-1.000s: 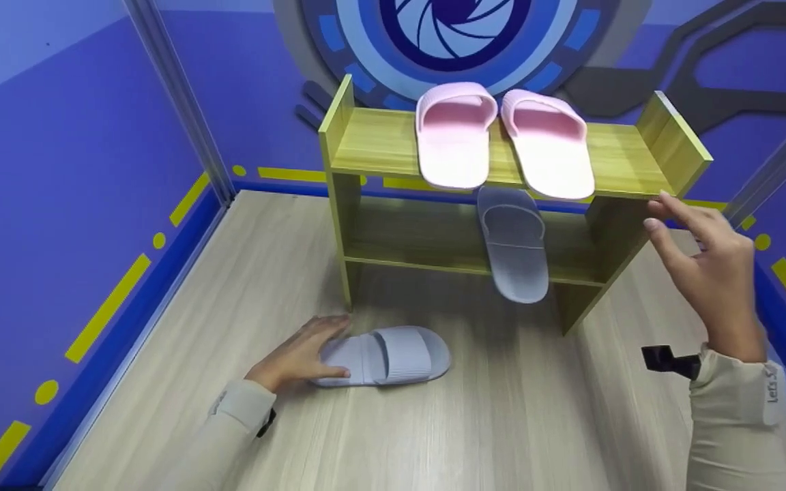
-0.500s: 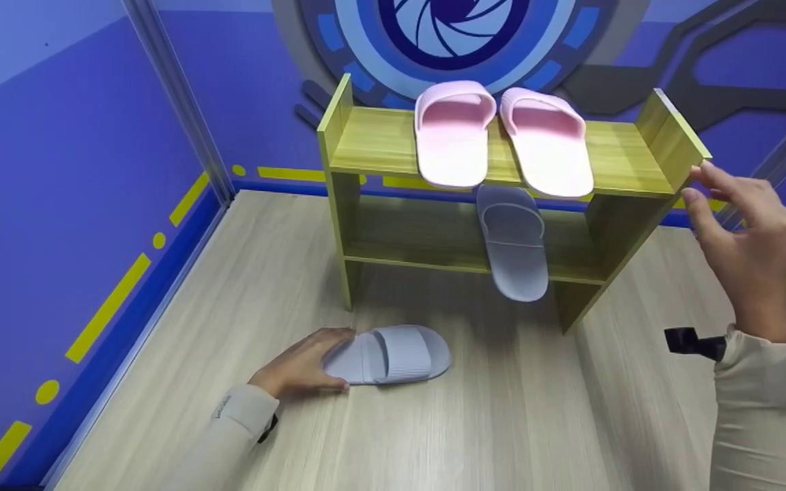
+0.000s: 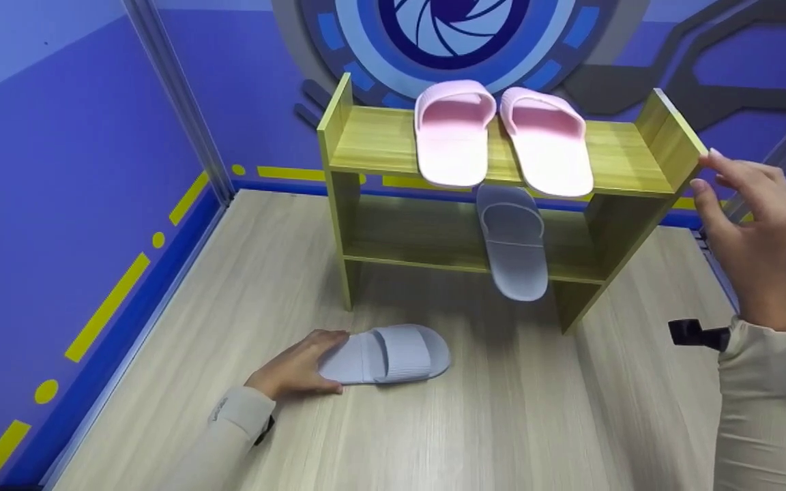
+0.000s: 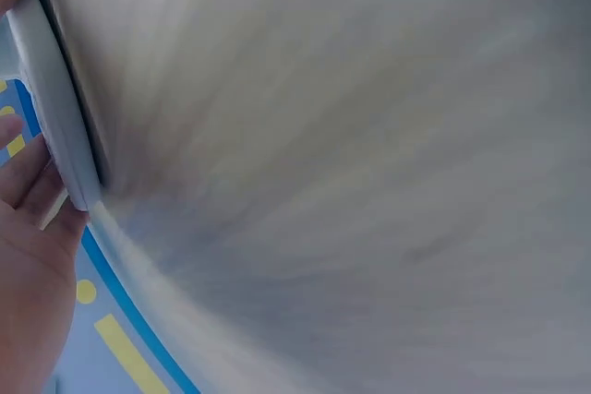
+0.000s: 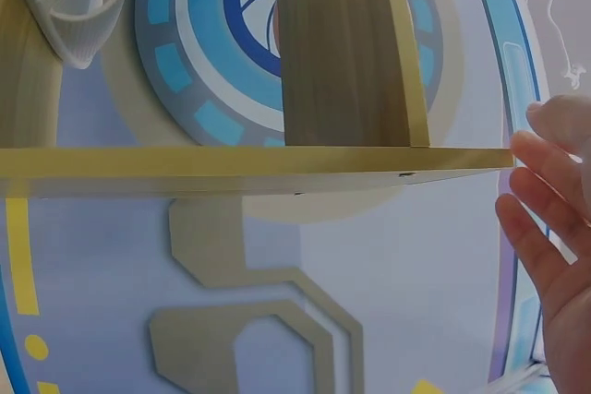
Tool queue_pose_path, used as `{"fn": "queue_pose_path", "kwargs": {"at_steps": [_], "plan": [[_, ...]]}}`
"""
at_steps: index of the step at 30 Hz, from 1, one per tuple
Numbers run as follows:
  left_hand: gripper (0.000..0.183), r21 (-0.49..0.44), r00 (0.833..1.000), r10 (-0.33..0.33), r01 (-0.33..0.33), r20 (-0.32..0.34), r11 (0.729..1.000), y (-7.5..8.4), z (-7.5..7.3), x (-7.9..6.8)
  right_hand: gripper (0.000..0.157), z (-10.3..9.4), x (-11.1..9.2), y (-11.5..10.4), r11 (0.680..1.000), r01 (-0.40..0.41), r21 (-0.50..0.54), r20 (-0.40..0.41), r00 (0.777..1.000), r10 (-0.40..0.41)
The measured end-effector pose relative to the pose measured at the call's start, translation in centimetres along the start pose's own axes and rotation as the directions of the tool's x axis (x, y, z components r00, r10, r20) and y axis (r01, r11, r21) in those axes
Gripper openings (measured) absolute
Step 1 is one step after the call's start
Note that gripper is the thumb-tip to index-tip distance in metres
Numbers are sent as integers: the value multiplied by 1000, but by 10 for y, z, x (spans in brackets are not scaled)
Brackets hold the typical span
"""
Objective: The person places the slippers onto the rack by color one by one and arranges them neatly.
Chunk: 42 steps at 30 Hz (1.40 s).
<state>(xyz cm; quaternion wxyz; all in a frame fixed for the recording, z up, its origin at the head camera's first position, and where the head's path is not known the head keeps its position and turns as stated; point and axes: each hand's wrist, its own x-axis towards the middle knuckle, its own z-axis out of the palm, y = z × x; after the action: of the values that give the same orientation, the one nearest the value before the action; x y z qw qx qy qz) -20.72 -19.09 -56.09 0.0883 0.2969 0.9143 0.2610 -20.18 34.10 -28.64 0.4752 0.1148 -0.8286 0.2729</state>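
Observation:
A grey slide slipper (image 3: pixel 406 351) lies on the floor in front of the rack, toe to the right. My left hand (image 3: pixel 297 363) grips its heel end, thumb along the near side and fingers at the far side. The left wrist view shows the slipper's sole edge (image 4: pixel 60 108) between thumb and fingers. My right hand (image 3: pixel 758 225) is at the upper right corner of the wooden shoe rack (image 3: pixel 673 153), fingers extended, fingertips right at the side panel's edge. In the right wrist view these fingers (image 5: pixel 545 219) stand beside the end of that panel (image 5: pixel 369 168).
Two pink slippers (image 3: pixel 453 160) (image 3: pixel 557 167) sit side by side on the top shelf. A second grey slipper (image 3: pixel 519 262) rests on the lower shelf, its heel over the front edge. Behind the rack stands a blue patterned wall (image 3: pixel 250 102).
My right hand has moved right and up, from in front of the rack's right side to the outer edge of its side panel. My left hand stays at the grey slipper's heel with slight shifts.

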Motion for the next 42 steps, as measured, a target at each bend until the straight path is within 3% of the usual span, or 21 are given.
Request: {"fn": "queue_pose_path", "kwargs": {"at_steps": [7,15,23,42], "plan": [[91,-3,1000,1,-1,-12,1000,-3,-3,-2,29,3,7,13,997,15,75,-90,996,-8],[89,2,1000,1,-1,-13,1000,-4,-1,-4,38,4,8,20,998,-12,56,34,999,11],[88,-38,999,-24,22,-30,999,-5,-2,-5,38,5,9,22,998,-66,12,92,994,65],[88,-139,998,-56,51,-32,989,-3,-10,2,31,7,12,5,980,-180,80,69,982,175]]}}
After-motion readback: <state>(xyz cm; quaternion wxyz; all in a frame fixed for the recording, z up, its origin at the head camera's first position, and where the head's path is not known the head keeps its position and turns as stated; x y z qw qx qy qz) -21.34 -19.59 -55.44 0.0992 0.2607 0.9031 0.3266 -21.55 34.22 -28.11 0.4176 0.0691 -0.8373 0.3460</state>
